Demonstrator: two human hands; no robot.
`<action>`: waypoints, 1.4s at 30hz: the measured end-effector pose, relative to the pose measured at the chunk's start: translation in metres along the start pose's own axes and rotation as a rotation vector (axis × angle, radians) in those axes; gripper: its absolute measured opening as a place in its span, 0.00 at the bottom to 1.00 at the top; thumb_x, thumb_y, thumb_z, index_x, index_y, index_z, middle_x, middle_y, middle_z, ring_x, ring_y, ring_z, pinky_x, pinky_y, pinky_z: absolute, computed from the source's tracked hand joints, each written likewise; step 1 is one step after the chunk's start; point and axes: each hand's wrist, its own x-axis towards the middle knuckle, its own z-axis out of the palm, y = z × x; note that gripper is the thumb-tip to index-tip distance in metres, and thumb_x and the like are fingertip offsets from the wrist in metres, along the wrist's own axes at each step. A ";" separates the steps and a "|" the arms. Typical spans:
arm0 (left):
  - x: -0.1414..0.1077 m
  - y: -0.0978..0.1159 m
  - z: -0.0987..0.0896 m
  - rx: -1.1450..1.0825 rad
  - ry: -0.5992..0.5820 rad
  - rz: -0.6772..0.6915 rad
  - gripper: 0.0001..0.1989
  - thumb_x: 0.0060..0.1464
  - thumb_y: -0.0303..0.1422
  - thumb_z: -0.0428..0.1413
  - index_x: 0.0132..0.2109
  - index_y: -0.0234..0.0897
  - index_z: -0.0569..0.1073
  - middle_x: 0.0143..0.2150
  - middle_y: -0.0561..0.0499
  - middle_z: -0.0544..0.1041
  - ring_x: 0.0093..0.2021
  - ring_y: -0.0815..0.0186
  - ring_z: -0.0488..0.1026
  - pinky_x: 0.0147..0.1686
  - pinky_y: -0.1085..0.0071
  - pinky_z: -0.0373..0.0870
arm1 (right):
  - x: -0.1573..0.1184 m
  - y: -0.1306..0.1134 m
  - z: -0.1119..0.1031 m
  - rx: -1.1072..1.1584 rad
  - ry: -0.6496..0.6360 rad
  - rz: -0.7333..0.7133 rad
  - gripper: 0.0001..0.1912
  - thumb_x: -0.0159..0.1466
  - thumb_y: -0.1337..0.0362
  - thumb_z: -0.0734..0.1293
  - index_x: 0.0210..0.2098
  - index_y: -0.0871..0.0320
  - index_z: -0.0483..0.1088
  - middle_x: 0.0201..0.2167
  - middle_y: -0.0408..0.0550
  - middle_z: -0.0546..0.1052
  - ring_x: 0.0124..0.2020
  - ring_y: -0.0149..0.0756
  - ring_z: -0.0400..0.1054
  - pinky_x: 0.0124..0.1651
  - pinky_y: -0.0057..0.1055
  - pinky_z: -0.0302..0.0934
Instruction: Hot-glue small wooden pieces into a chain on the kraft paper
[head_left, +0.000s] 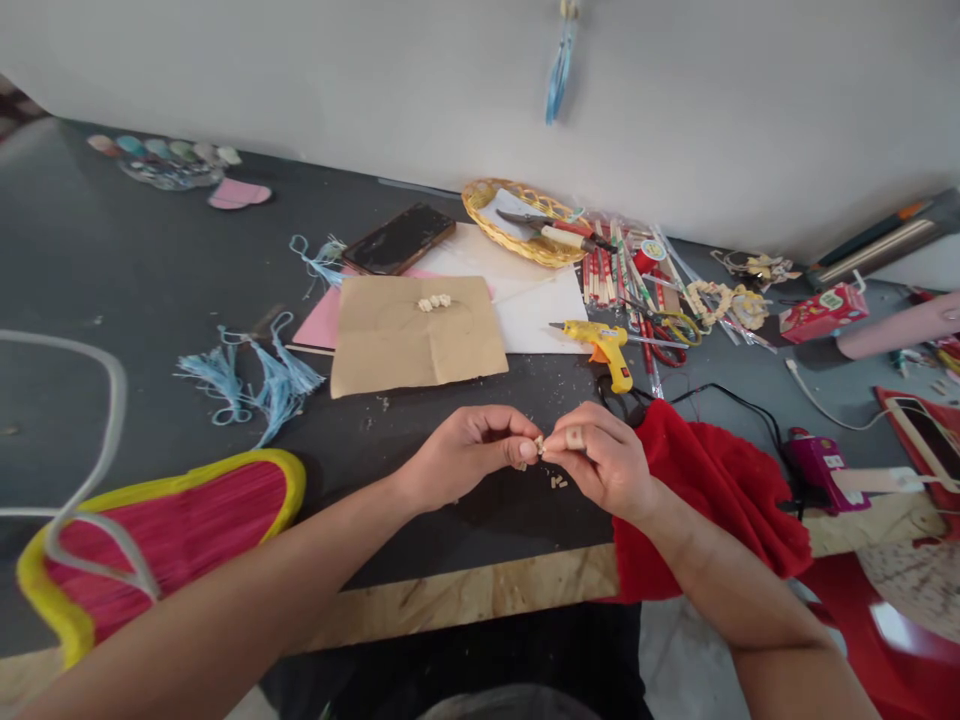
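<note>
My left hand (480, 452) and right hand (600, 455) meet on my side of the kraft paper (405, 350), just past its right edge, and together pinch one small pale piece (539, 446). My left thumb and forefinger are closed on it from one side, my right fingertips from the other, with hardly any gap; its exact shape is too small for me to tell. A few pale scraps (559, 482) lie on the dark tabletop (510, 545), likewise nearer me than the kraft paper. On the kraft paper itself, toward its far edge, sits a short row of cream clusters (434, 302). Right of it rests the yellow glue gun (611, 350), with the red cloth (720, 480) farther right and nearer me. Left of it lie light-blue tassels (285, 385); beyond it are the smartphone (400, 238) and, to the far right, the wicker basket (487, 225).
</note>
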 end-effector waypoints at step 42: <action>-0.001 0.004 -0.002 0.104 -0.089 -0.004 0.16 0.52 0.43 0.60 0.32 0.32 0.76 0.28 0.51 0.75 0.29 0.71 0.68 0.32 0.74 0.65 | -0.002 0.000 -0.001 0.131 -0.033 0.065 0.09 0.61 0.69 0.70 0.42 0.58 0.72 0.35 0.50 0.75 0.29 0.29 0.70 0.30 0.25 0.70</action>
